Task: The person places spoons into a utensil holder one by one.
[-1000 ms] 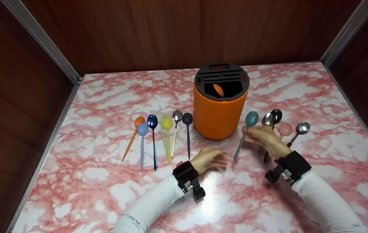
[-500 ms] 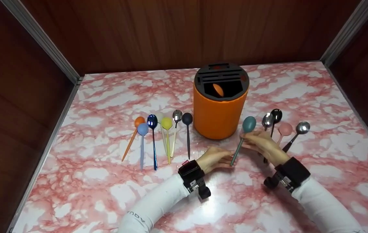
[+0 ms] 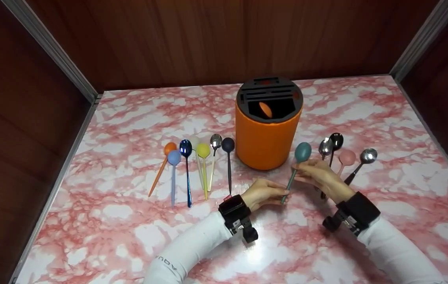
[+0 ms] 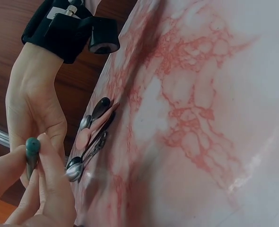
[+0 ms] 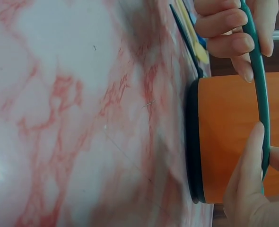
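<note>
Head: left hand (image 3: 264, 193) moved in since a second ago, pinching tail of teal spoon (image 3: 303, 151); right hand (image 3: 323, 174) pinches near bowl. Orange utensil holder (image 3: 267, 144) stands toward table (image 3: 109, 244) far edge. Left wrist: pink spoon (image 4: 82, 139) past right hand. Right wrist: teal spoon above table.

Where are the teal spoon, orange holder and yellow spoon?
Teal spoon (image 5: 262, 94): right wrist view, on its handle.
Orange holder (image 3: 265, 144): head view, on its front wall.
Yellow spoon (image 3: 203, 150): head view, on its bowl.
</note>
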`<state>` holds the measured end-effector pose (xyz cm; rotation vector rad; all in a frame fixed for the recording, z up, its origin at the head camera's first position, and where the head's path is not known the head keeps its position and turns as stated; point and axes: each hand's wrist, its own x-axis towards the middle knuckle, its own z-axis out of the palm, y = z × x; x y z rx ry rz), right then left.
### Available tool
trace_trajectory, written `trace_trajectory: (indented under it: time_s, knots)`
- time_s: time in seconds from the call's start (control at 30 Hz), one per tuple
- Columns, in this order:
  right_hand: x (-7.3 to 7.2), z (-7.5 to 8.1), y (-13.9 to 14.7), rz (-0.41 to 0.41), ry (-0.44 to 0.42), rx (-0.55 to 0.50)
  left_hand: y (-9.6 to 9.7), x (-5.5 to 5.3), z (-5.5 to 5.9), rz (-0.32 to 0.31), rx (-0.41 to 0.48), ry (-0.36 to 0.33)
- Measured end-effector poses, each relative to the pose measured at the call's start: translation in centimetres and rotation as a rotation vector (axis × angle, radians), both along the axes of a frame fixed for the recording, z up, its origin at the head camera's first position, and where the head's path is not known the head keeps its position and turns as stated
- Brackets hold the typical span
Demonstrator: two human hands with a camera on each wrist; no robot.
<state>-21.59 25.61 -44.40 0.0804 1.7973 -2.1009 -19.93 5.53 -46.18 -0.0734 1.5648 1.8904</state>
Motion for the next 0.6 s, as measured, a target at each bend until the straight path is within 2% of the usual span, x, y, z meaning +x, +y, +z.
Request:
trace_trajectory:
  time_s: [0.13, 0.3, 0.47, 0.6]
  knots:
    - [-0.1, -0.2, 0.1, 0.001, 0.018, -0.016, 0.1, 0.1, 0.3, -0.004, 0.001, 0.004]
    - [0.6, 1.3, -0.3, -0.015, 0.023, -0.043, 0.1, 0.4, 1.1, -0.013, -0.021, 0.037]
    - [1.0, 2.3, -0.4, -0.028, 0.026, 0.004, 0.1, 0.6, 2.1, -0.020, -0.063, 0.074]
    - [1.2, 3.5, -0.3, -0.020, 0.040, 0.071, 0.1, 0.7, 3.2, -0.033, -0.055, 0.074]
